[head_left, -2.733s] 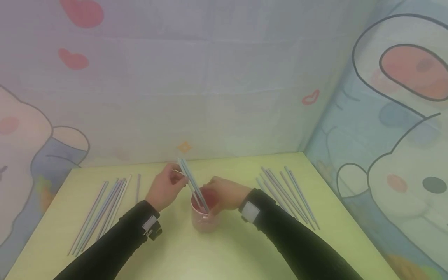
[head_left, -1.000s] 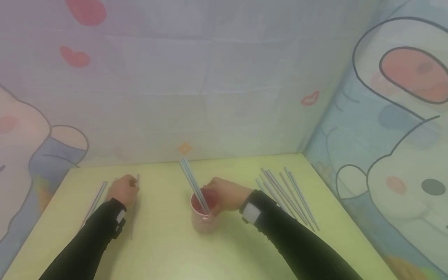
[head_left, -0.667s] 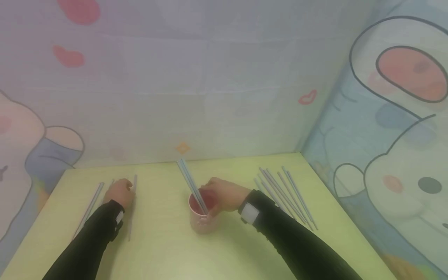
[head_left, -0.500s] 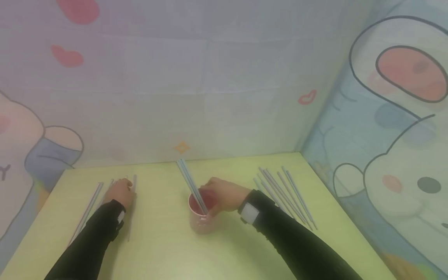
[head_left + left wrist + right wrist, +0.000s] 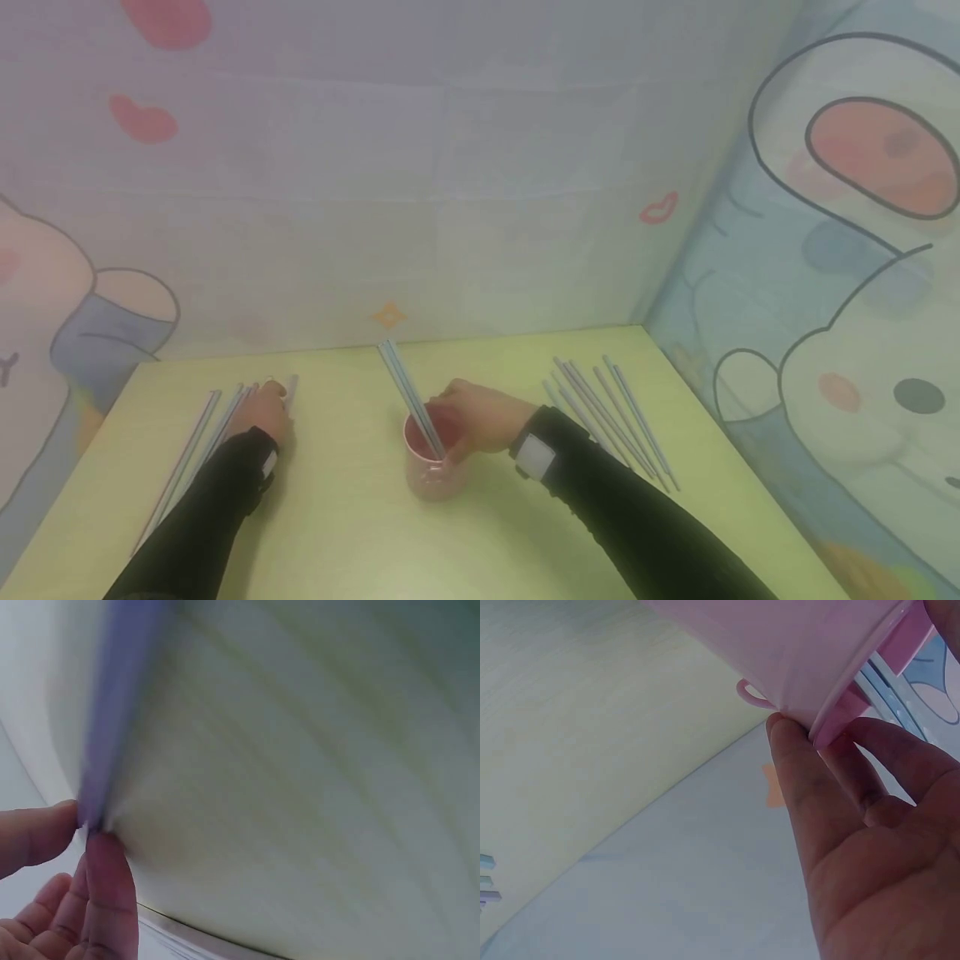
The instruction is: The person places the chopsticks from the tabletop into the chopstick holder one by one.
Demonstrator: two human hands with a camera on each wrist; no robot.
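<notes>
In the head view my left hand (image 5: 258, 412) is at the left side of the table. Its thumb and index finger pinch the end of a purple chopstick (image 5: 124, 697), seen close up in the left wrist view. Hand and sleeve cover most of that chopstick from above. At the middle, my right hand (image 5: 480, 417) grips the rim of a pink cup (image 5: 433, 479), with fingers over its edge. A few pale blue chopsticks (image 5: 405, 383) stand leaning in the cup. The cup's small loop (image 5: 751, 694) shows in the right wrist view.
Several chopsticks (image 5: 180, 467) lie beside my left forearm, partly covered by the sleeve. Another loose group of chopsticks (image 5: 600, 400) lies right of the cup, close to my right sleeve. A printed cloth wall (image 5: 517, 208) rises behind the yellowish table (image 5: 360, 533).
My left hand has left the chopsticks in the cup, moved left, and now pinches the purple chopstick there. My right hand stays on the cup.
</notes>
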